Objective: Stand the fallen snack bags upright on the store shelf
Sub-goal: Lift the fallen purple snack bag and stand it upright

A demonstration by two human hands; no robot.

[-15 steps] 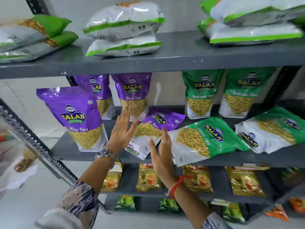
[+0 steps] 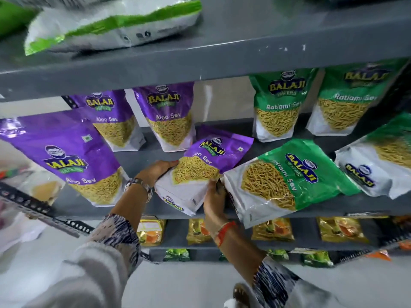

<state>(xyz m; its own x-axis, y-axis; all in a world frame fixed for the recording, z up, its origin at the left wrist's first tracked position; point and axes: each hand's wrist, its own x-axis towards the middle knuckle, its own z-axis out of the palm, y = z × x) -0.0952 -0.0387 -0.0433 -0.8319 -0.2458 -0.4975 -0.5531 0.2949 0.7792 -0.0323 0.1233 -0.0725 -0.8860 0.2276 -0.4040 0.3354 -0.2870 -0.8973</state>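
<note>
A purple Aloo Sev bag [image 2: 206, 165] lies fallen on the grey middle shelf [image 2: 300, 211], its white bottom toward me. My left hand [image 2: 155, 171] grips its left edge and my right hand [image 2: 214, 201] grips its lower right corner. To its right lie a fallen green Ratlami Sev bag [image 2: 287, 178] and another fallen green bag [image 2: 378, 161]. An upright purple bag [image 2: 66, 156] stands at the front left. Two purple bags [image 2: 169, 116] and two green bags [image 2: 278, 105] stand upright at the back.
The upper shelf [image 2: 244, 47] overhangs close above and carries flat white-and-green bags [image 2: 111, 21]. Lower shelves hold yellow packets [image 2: 273, 230] and small green packets [image 2: 178, 254]. A slotted metal upright [image 2: 33, 207] runs diagonally at the left.
Both hands were open and reaching toward the fallen purple bag; now they have closed on its two sides. The view has moved closer to the shelf.
</note>
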